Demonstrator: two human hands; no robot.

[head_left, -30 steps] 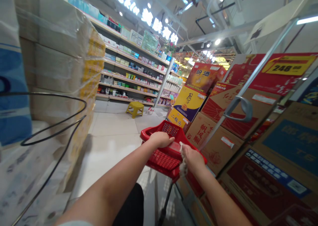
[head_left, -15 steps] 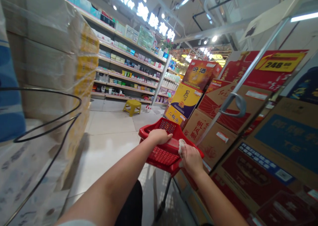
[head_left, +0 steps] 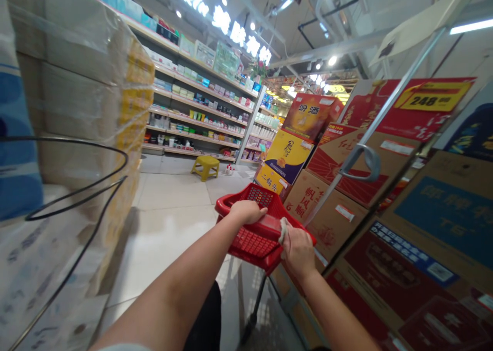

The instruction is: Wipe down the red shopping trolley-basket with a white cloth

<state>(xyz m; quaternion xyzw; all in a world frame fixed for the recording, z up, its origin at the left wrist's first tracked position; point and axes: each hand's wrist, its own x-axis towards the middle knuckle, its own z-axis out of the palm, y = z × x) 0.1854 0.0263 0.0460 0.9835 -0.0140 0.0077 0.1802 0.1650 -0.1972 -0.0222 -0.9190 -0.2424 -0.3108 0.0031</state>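
two hands are working the red shopping cart: you're clamping its rim with your closed left hand, and your right hand is pinching a white cloth on the right rim. you're between shrink-wrapped cartons and liquor cartons; steering needs care.

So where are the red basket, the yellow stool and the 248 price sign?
Red basket [head_left: 252, 243]: head view, mesh side.
Yellow stool [head_left: 205, 164]: head view, seat.
248 price sign [head_left: 430, 102]: head view, digits.

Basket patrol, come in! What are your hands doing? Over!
Left hand on the red shopping basket rim. Right hand pressing white cloth against it. Yellow stool ahead on floor; cardboard boxes close on right.
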